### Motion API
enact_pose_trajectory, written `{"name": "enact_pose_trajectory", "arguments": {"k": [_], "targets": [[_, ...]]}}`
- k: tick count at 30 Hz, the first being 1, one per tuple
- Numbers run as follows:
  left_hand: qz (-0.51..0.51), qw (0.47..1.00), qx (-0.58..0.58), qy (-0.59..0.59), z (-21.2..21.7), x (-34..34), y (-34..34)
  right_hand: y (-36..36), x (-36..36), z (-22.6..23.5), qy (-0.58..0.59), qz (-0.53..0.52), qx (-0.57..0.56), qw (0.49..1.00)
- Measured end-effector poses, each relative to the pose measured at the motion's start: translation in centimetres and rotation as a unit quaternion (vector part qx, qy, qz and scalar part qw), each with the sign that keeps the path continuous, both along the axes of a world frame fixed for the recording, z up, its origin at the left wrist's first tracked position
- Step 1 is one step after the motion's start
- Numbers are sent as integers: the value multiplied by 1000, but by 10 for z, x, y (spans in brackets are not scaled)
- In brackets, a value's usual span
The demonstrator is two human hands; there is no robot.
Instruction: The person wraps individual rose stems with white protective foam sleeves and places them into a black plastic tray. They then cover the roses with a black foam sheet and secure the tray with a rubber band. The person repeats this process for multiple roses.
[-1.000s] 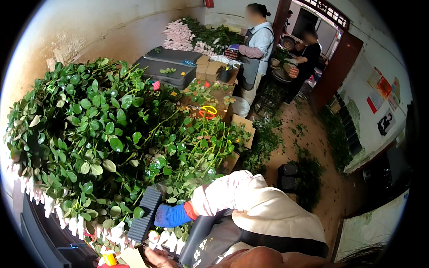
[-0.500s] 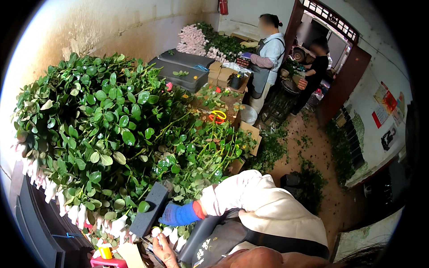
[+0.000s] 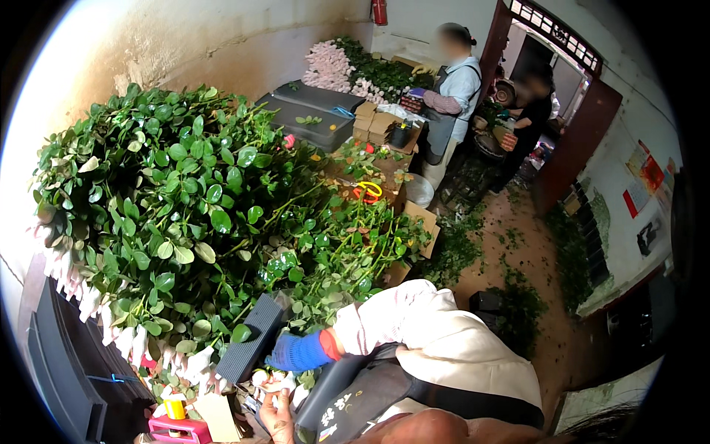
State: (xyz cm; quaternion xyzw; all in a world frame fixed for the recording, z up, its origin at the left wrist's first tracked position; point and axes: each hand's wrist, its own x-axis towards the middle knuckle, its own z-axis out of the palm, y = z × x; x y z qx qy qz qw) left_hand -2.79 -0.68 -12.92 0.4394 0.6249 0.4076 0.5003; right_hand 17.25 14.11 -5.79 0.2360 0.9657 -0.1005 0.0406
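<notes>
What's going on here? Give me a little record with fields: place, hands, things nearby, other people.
Place: flower workroom with a heap of leafy stems on a bench
Left hand: bare, low at the bench edge; grip cannot be told
Right hand: not in view
Nearby: a co-worker's blue glove beside a dark ribbed block; yellow cup
Others: two people at the far table

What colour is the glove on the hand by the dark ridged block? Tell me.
Blue glove with a red cuff, in the head view.
</notes>
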Motion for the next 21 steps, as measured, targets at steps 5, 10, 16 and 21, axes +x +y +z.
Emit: {"name": "enact_pose_trajectory", "arguments": {"k": [5, 10, 16, 21], "targets": [[62, 994, 23, -88, 8, 12, -5, 1, 4, -11, 57, 8, 32, 998], [151, 982, 19, -114, 18, 2, -15, 3, -3, -16, 14, -1, 14, 1000], [168, 981, 71, 61, -31, -76, -51, 1, 15, 57, 15, 8, -57, 998], [89, 985, 93, 115, 36, -14, -50, -10, 12, 81, 78, 53, -121, 988]]}}
